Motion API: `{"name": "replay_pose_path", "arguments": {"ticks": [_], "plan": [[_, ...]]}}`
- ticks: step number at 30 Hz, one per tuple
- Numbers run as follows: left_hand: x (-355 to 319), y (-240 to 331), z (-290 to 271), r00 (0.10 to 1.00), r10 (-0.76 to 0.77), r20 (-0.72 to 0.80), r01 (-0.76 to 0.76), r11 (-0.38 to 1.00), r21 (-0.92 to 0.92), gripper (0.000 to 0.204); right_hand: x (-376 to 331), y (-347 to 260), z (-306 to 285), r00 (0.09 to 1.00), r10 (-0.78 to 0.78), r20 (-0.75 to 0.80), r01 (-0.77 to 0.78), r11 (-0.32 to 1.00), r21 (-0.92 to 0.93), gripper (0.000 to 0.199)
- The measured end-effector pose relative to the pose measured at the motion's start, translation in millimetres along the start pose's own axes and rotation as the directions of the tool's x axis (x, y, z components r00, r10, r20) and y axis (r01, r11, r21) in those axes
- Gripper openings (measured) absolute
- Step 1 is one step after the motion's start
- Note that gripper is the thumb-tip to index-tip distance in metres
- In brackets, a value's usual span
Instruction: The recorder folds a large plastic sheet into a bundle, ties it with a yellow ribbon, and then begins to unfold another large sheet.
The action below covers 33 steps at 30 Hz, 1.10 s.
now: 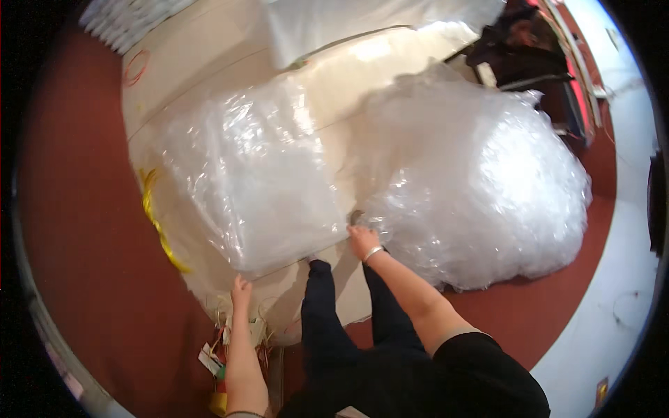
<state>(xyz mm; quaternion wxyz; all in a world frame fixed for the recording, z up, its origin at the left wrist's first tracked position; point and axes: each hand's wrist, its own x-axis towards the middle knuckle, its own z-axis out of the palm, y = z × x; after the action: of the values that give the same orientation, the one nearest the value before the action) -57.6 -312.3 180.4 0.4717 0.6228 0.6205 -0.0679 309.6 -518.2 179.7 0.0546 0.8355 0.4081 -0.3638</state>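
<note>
A flat stack of clear plastic sheeting point(279, 188) lies spread over a pale surface in front of me, shiny and wrinkled toward its far side. At its near left corner, the fingers of my left hand point(241, 292) are closed on the edge. My right hand point(364, 242), with a light bracelet at the wrist, pinches the near right corner. The near edge runs between both hands. Close to my right hand, a large crumpled heap of clear plastic film point(474, 181) rises on the right.
Yellow ribbon-like strips point(157, 219) lie left of the sheeting. Beyond are a thin red loop point(136, 67), stacked white packs point(129, 21) and a grey-white sheet point(334, 28). Dark items point(526, 49) stand far right. Cords and small objects point(221, 359) crowd my left forearm. Reddish-brown floor point(77, 188) borders the pale surface.
</note>
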Motion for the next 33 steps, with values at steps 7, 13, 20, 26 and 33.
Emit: {"name": "replay_pose_path", "arguments": {"ticks": [7,13,20,26,33], "plan": [[-70.8,67.4,55.0,0.865,0.054,0.499,-0.072,0.997,0.019,0.036,-106.9,93.9,5.1,0.957,0.290,-0.021,-0.266,0.901,0.342,0.032],[-54.4,112.4,76.7,0.916,0.011,0.400,-0.031,0.998,0.045,0.035,-116.7,239.8,-14.8,0.839,0.526,0.140,-0.524,0.711,0.469,0.036],[-74.7,171.0,148.7,0.945,-0.179,0.272,0.217,0.969,-0.118,0.027,-31.1,409.3,-70.5,0.755,0.655,0.022,-0.623,0.707,0.335,0.044],[-133.4,268.8,269.3,0.781,-0.316,0.539,0.316,0.944,0.095,0.036,32.6,535.2,-102.0,0.663,0.746,0.063,-0.748,0.657,0.093,0.043],[-130.3,367.0,348.0,0.728,-0.147,0.669,0.168,0.985,0.034,0.028,32.4,618.1,-77.5,0.674,0.718,0.174,-0.739,0.655,0.160,0.031]]}}
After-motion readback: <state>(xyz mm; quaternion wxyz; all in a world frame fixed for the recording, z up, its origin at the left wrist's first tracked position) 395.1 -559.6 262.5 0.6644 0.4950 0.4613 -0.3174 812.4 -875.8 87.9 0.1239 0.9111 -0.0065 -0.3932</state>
